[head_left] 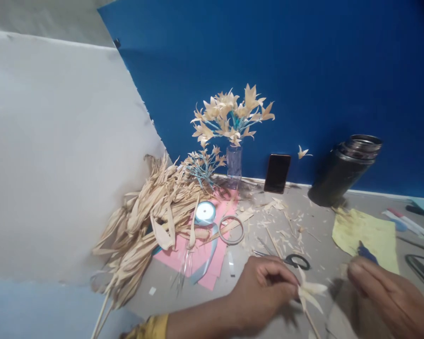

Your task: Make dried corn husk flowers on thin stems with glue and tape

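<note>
Two hands low over tabletop [183, 292] | left hand [265, 292] fingers pinching husk flower [309, 292] | right hand [392, 294] loosely curled, holding nothing | thin petals could tear if squeezed hard

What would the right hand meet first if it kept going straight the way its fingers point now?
The right hand points left, toward the pale husk flower pinched in the left hand. Its petals look like the first thing in that line, with bare table between; depth is hard to judge from this one view.
</note>
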`<state>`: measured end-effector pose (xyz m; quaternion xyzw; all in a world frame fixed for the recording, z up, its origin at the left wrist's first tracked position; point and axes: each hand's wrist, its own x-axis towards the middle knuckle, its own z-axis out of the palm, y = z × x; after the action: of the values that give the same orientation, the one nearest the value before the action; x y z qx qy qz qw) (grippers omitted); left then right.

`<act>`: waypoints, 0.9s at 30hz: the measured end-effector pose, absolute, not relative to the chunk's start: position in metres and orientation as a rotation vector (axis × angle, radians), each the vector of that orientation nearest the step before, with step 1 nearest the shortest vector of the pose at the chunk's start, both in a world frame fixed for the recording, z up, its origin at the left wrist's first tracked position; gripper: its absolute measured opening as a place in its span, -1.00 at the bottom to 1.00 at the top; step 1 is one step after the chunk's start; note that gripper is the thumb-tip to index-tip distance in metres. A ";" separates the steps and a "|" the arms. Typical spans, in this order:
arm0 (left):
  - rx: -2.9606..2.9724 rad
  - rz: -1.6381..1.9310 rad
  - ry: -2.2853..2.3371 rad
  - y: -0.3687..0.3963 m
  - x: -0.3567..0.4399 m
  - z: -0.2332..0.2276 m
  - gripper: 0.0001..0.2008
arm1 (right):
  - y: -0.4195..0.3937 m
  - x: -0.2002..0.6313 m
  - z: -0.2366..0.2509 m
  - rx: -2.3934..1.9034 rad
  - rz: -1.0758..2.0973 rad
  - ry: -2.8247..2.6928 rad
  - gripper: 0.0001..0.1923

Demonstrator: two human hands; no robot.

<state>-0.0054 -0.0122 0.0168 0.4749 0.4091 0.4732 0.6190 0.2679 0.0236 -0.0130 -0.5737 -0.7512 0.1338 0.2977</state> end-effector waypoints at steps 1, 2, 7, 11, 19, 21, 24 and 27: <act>1.151 1.073 0.951 -0.015 -0.010 0.019 -0.95 | 0.020 0.267 -0.011 -1.524 0.356 -2.013 -0.47; 1.194 1.049 0.977 -0.017 -0.015 0.020 -0.94 | 0.018 0.266 -0.010 -1.509 0.362 -2.041 -0.48; 1.157 0.934 1.266 -0.014 -0.038 0.009 -0.89 | 0.009 0.258 -0.007 -1.327 0.271 -2.207 -0.59; 1.026 0.921 1.416 0.001 -0.051 0.008 -0.92 | 0.001 0.250 -0.010 -1.276 0.279 -2.274 -0.60; 1.152 1.001 1.420 0.022 -0.055 0.014 -0.87 | -0.010 0.244 -0.012 -1.347 0.439 -2.386 -0.58; 1.126 0.994 1.416 0.022 -0.055 0.010 -0.87 | -0.008 0.240 -0.011 -1.374 0.462 -2.420 -0.61; 1.093 0.959 1.421 0.016 -0.058 0.007 -0.88 | 0.001 0.229 -0.013 -1.386 0.462 -2.496 -0.67; 1.110 0.917 1.433 0.007 -0.063 0.006 -0.90 | 0.015 0.214 -0.018 -1.428 0.365 -2.578 -0.75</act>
<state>-0.0628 0.0066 0.0059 0.4644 0.5994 0.3835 0.5272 0.2141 0.0150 -0.0176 -0.4791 -0.8649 0.1223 0.0861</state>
